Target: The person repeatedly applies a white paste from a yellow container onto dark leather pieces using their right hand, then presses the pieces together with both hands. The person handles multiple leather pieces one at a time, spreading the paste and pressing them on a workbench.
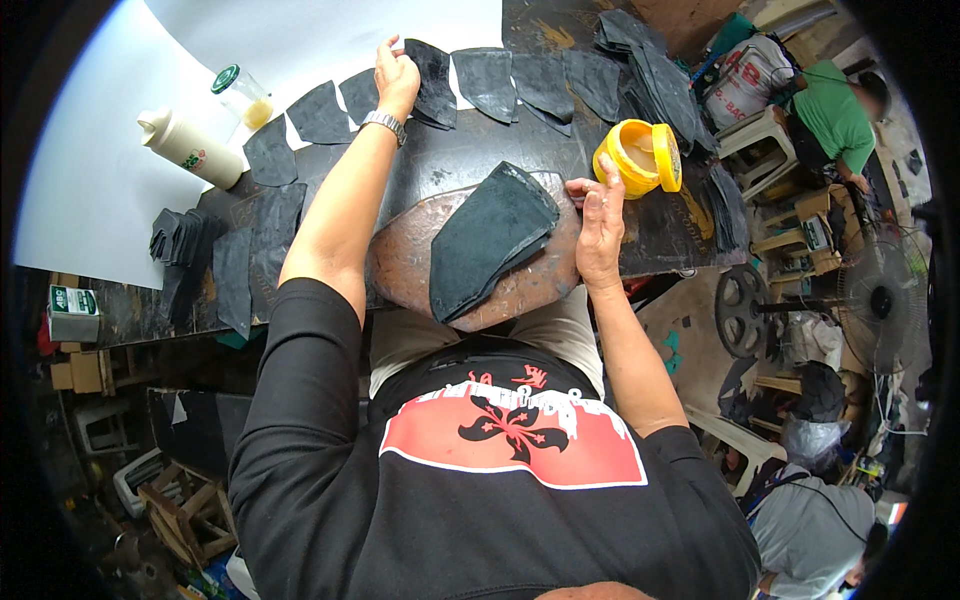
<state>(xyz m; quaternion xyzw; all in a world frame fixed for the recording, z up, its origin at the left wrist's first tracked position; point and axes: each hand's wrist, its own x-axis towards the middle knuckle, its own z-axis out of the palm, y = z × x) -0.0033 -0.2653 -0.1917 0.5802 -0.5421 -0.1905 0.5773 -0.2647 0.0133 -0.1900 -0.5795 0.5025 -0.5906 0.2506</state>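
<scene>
My left hand [397, 84] reaches to the far side of the table, its fingers closed at the left edge of a dark leather-like piece [432, 84] in a curved row of similar pieces. My right hand [600, 228] is raised right of the work board, fingers partly bent and apart, with nothing visible in it. One fingertip overlaps the open yellow jar [628, 185], which holds a pale paste; contact cannot be told. A stack of dark cut pieces [492, 238] lies on the worn brown board [405, 245] over my lap.
A cream bottle [190, 150] and a green-lidded clear jar [243, 95] stand at the left. Folded dark pieces [182, 236] lie nearer, and more dark sheets [660, 80] at the far right. Two other people and a standing fan [880, 298] are to the right.
</scene>
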